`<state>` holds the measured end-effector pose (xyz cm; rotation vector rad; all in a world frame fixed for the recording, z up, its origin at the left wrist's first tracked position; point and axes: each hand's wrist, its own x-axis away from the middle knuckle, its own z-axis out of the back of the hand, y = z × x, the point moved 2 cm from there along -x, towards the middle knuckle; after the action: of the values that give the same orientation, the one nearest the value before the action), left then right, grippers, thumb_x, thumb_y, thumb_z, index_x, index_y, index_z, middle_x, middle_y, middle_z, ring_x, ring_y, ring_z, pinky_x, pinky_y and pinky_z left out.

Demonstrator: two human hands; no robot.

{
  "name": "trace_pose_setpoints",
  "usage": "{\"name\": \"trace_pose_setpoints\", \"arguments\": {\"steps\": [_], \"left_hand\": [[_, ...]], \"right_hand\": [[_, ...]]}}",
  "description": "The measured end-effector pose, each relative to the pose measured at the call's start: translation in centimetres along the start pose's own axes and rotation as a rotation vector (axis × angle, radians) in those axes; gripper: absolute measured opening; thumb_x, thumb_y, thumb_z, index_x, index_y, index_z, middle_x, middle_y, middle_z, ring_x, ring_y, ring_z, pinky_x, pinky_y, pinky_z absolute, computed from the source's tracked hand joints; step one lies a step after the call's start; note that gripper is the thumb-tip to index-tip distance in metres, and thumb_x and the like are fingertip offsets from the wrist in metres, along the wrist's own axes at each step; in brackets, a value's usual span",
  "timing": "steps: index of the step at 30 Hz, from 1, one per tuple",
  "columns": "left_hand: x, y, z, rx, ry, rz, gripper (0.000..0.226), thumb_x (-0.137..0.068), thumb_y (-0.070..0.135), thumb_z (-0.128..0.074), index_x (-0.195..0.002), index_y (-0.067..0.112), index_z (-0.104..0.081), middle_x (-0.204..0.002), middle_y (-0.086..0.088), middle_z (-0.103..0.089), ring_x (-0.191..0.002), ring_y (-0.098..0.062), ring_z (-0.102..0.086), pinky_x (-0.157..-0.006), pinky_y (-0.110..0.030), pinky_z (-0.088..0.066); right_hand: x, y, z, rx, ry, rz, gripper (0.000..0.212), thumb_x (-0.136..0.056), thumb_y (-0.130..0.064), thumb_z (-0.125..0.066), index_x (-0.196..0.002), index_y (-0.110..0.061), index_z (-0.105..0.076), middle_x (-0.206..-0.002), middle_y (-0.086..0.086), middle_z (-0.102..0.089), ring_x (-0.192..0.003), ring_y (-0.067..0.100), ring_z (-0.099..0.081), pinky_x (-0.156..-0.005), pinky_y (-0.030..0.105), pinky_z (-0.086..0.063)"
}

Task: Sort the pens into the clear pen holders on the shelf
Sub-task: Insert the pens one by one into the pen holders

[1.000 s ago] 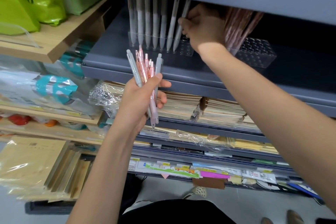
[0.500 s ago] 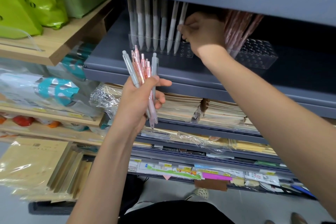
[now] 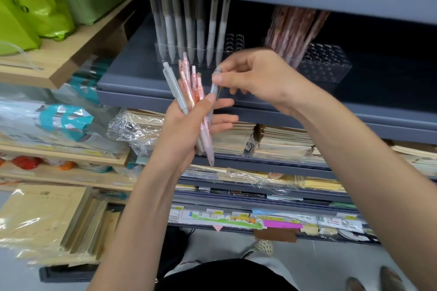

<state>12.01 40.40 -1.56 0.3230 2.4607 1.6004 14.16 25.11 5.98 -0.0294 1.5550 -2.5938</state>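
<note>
Left holder [image 3: 233, 41], 11 o'clock, is containing grey pens [image 3: 186, 28]; right holder [image 3: 326, 64], 1 o'clock, pink pens [image 3: 293, 28]. Left hand [image 3: 182, 132] is gripping a bundle [image 3: 191, 87]; right hand [image 3: 257, 78] is pinching one grey pen [image 3: 214, 91]. Shelf labels [image 3: 331, 221] illegible.

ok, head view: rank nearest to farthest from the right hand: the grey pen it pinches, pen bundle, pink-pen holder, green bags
1. grey pen: pinched at its top by the right hand.
2. pen bundle: just left of it, in the left hand.
3. pink-pen holder: behind it on the shelf, right side.
4. green bags: far upper left.
</note>
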Motion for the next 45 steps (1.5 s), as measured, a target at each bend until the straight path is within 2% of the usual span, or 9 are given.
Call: {"name": "trace_pose_setpoints", "arguments": {"steps": [6, 13, 17, 24, 27, 31, 36, 42, 45], "left_hand": [[-0.2, -0.2, -0.7, -0.042, 0.032, -0.004, 0.030, -0.105, 0.020, -0.048, -0.117, -0.004, -0.062, -0.107, -0.014, -0.076, -0.104, -0.029, -0.072, -0.093, -0.039, -0.057], [0.1, 0.1, -0.5, -0.138, 0.057, 0.001, 0.022, -0.102, 0.017, -0.054, -0.113, -0.002, -0.054, -0.087, -0.005, -0.076, -0.046, -0.011, -0.054, -0.042, -0.023, -0.045], [-0.1, 0.4, -0.3, -0.096, 0.095, -0.007, 0.014, -0.102, 0.018, -0.055, -0.107, 0.005, -0.053, -0.080, -0.005, -0.074, -0.043, -0.012, -0.048, -0.041, -0.022, -0.040], [0.0, 0.5, 0.8, 0.000, 0.131, 0.068, 0.015, -0.099, 0.029, -0.061, -0.093, 0.021, -0.049, -0.059, 0.006, -0.043, -0.039, -0.011, -0.036, -0.037, -0.020, -0.029], [0.0, 0.6, 0.7, 0.052, 0.127, 0.115, 0.010, -0.100, 0.017, -0.056, -0.098, 0.018, -0.046, -0.058, 0.004, -0.044, -0.038, -0.011, -0.035, -0.035, -0.020, -0.027], [0.0, 0.7, 0.8, 0.078, 0.131, 0.134, 0.011, -0.100, 0.014, -0.053, -0.102, 0.017, -0.044, -0.061, 0.002, -0.048, -0.036, -0.012, -0.034, -0.034, -0.019, -0.026], [0.3, 0.9, 1.3, -0.001, 0.106, 0.097, 0.011, -0.100, 0.024, -0.058, -0.103, 0.016, -0.051, -0.075, -0.001, -0.063, -0.039, -0.013, -0.045, -0.037, -0.021, -0.034], [0.3, 1.0, 1.2, -0.024, 0.068, 0.076, 0.019, -0.097, 0.029, -0.063, -0.094, 0.012, -0.056, -0.075, -0.002, -0.064, -0.042, -0.012, -0.047, -0.038, -0.021, -0.037], [0.4, 1.0, 1.2, -0.016, 0.037, 0.074, 0.016, -0.096, 0.030, -0.064, -0.091, 0.018, -0.056, -0.068, 0.000, -0.058, -0.040, -0.010, -0.042, -0.035, -0.020, -0.034]], "right_hand": [[0.9, 0.7, 0.4, -0.150, 0.173, 0.060, 0.009, -0.095, -0.010, -0.059, -0.087, -0.013, -0.058, -0.070, 0.003, -0.064, -0.055, 0.011, -0.058, -0.052, 0.024, -0.047], [1.7, 0.1, 1.1, -0.476, 0.417, 0.111, 0.004, -0.094, -0.009, -0.060, -0.092, -0.008, -0.057, -0.072, 0.010, -0.067, -0.053, 0.020, -0.064, -0.052, 0.030, -0.054], [1.6, 0.2, 1.2, -0.490, 0.352, 0.104, 0.003, -0.091, -0.004, -0.064, -0.088, -0.005, -0.062, -0.073, 0.008, -0.070, -0.059, 0.018, -0.067, -0.058, 0.027, -0.056], [-1.4, 1.5, 3.0, -0.324, 0.891, 0.227, 0.012, -0.091, 0.005, -0.055, -0.090, -0.007, -0.054, -0.082, 0.011, -0.067, -0.077, 0.026, -0.069, -0.086, 0.044, -0.055], [-3.5, 2.4, 2.8, 0.072, 0.838, 0.170, 0.006, -0.093, -0.014, -0.059, -0.096, -0.010, -0.062, -0.096, 0.012, -0.070, -0.100, 0.031, -0.066, -0.102, 0.043, -0.044], [-4.6, 1.5, 2.2, 0.306, 0.851, 0.178, 0.025, -0.095, -0.024, -0.057, -0.103, -0.004, -0.070, -0.095, 0.008, -0.073, -0.094, 0.009, -0.058, -0.084, -0.003, -0.024], [-6.8, 0.4, 2.2, 0.298, 0.704, 0.068, 0.023, -0.096, -0.023, -0.051, -0.100, -0.006, -0.066, -0.098, 0.015, -0.073, -0.092, 0.030, -0.068, -0.087, 0.042, -0.052], [-8.4, -0.1, 2.1, 0.404, 0.363, -0.108, 0.032, -0.098, -0.011, -0.038, -0.098, 0.005, -0.066, -0.111, 0.024, -0.067, -0.100, 0.035, -0.063, -0.091, 0.041, -0.048], [-9.5, -0.2, 2.3, 0.311, 0.320, -0.178, 0.040, -0.099, -0.016, -0.033, -0.068, -0.015, -0.057, -0.085, 0.008, -0.072, -0.070, 0.016, -0.059, -0.069, 0.026, -0.046]]}}
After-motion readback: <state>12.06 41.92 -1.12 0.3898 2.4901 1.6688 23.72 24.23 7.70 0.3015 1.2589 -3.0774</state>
